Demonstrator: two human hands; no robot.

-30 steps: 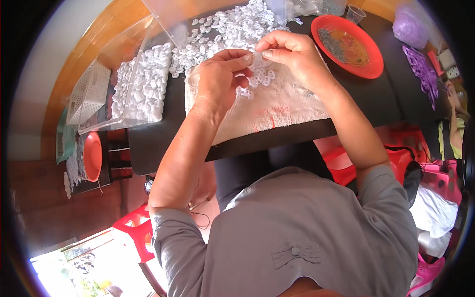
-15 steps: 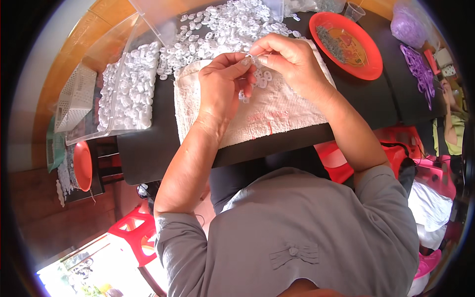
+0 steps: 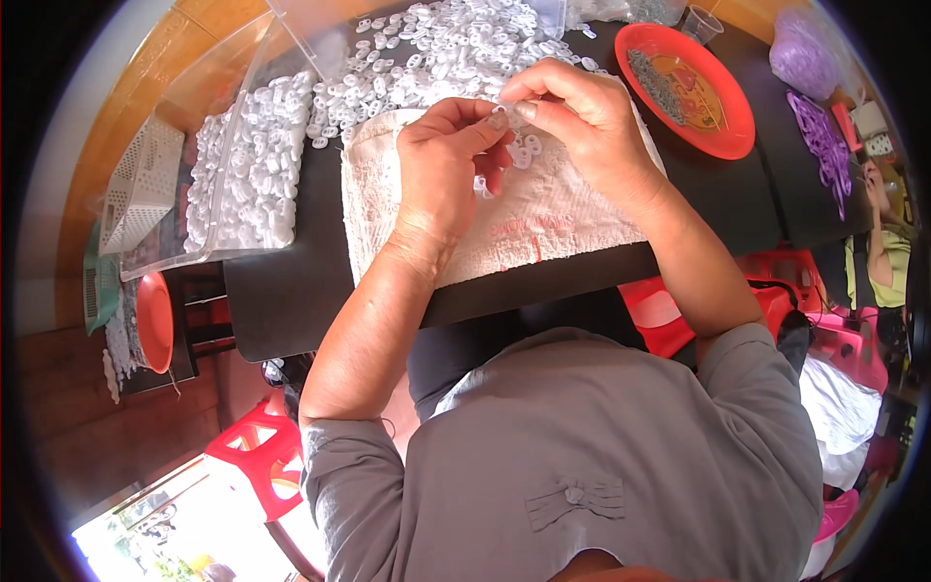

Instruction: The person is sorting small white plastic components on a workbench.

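Note:
My left hand [image 3: 444, 155] is closed in a pinch over a pale towel [image 3: 553, 215], with a small white plastic piece [image 3: 500, 111] between thumb and forefinger. Close by on the right, my right hand [image 3: 587, 116] pinches with thumb and forefinger at that same piece; whatever its fingertips grip is too small to make out. Below my fingers several white oval pieces [image 3: 527, 151] lie on the towel. Beyond both hands spreads a large heap of white oval pieces with holes [image 3: 427, 63].
Left of the towel stands a clear bin [image 3: 208, 254] of white pieces [image 3: 254, 165]. A red plate [image 3: 732, 141] holding small grey parts [image 3: 655, 85] sits at right, near a clear cup [image 3: 700, 24] and purple strands [image 3: 822, 136]. Another person's arm [image 3: 878, 228] shows at far right.
Both hands stay pinched together over the towel, with only slight finger movement. The whole view has shifted a little.

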